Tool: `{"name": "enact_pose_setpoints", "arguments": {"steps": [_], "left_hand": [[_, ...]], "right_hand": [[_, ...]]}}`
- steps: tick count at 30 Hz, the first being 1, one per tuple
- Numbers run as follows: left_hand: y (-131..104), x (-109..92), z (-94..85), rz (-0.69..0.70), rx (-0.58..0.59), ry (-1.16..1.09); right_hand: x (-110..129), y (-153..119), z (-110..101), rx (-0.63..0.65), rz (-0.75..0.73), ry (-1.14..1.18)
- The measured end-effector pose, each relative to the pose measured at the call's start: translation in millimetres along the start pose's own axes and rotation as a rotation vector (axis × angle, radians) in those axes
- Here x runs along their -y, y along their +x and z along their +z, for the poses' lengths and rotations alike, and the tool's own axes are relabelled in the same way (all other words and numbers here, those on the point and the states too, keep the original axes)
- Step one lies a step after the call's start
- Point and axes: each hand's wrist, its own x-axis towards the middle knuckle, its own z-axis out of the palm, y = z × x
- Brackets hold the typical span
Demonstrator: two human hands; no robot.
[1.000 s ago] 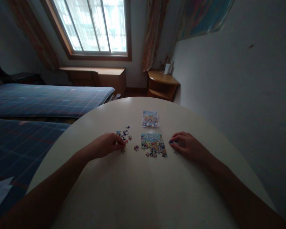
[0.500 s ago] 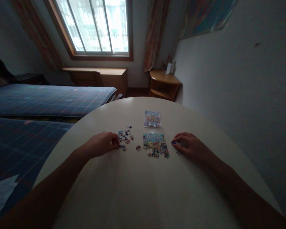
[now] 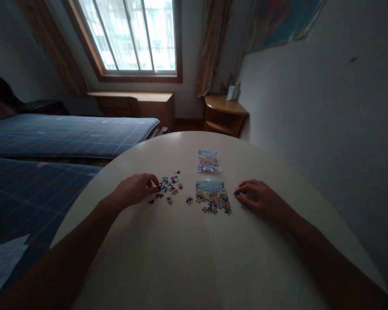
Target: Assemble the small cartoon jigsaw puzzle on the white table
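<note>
My left hand is at the left edge of a loose heap of puzzle pieces, thumb and forefinger pinched on a dark puzzle piece. To the right, my right hand rests on the table, its fingers closed on a small blue puzzle piece. Another piece lies partly beneath that hand. Between the hands is a partly assembled jigsaw puzzle, ragged along its near edge. One single piece sits just left of it. Beyond the puzzle lies a small printed picture sheet.
The round pale table fills the foreground. A bed with a plaid mattress stands at the left, with papers on its near part. A corner shelf and a desk stand by the window wall.
My left hand has drawn back slightly left and away from me, uncovering pieces at the near-left side of the heap. My right hand keeps its place and its piece.
</note>
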Motion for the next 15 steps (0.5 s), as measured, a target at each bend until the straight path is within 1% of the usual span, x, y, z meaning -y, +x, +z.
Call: {"name": "enact_pose_setpoints", "arguments": {"steps": [4,7,12,15], "left_hand": [[2.6,6.9,-0.3,-0.032,-0.027,0.039],[3.4,10.0,-1.7,-0.037,-0.034,0.024],[5.5,7.1,-0.1,-0.020,0.015,-0.039],[6.3,5.5,1.4,0.000,0.022,-0.044]], "right_hand": [[0.4,0.0,0.1,-0.007,0.006,0.000],[-0.8,0.0,0.5,0.000,0.008,-0.001],[-5.4,0.8,2.0,0.002,-0.017,-0.007],[-6.2,1.2,2.5,0.002,-0.018,-0.011]]}}
